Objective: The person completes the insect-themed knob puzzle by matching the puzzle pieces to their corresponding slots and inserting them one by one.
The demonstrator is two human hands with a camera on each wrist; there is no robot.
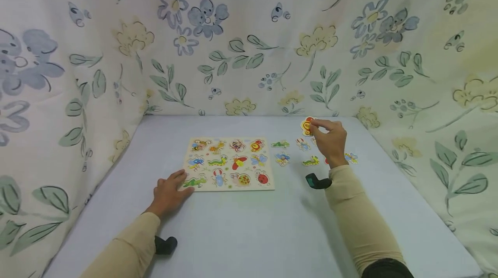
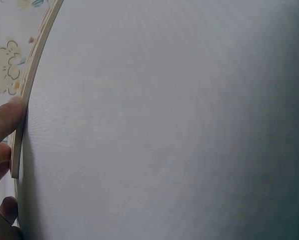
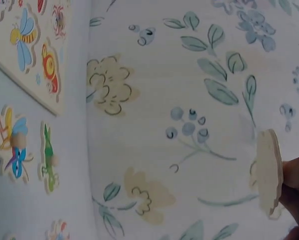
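Note:
My right hand (image 1: 330,139) is raised over the far right of the table. Between thumb and fingers it pinches a red and yellow insect puzzle piece (image 1: 306,126), whose pale wooden back (image 3: 267,175) faces the right wrist camera. A wooden insect puzzle board (image 1: 229,189), printed with rows of bugs, lies left of the table's middle. At its near left corner rests my left hand (image 1: 171,189), the thumb touching the front edge and the fingers at the left side. In the left wrist view, the thumb (image 2: 8,117) lies against the board's edge.
Several loose knobbed pieces lie right of the board: a grasshopper (image 1: 280,144), a blue-winged insect (image 1: 282,158), a stag beetle (image 1: 302,144), a green caterpillar (image 1: 310,161) and a blue and yellow insect (image 1: 351,158). My right forearm partly hides others. Floral cloth (image 1: 241,53) surrounds the table's back and sides.

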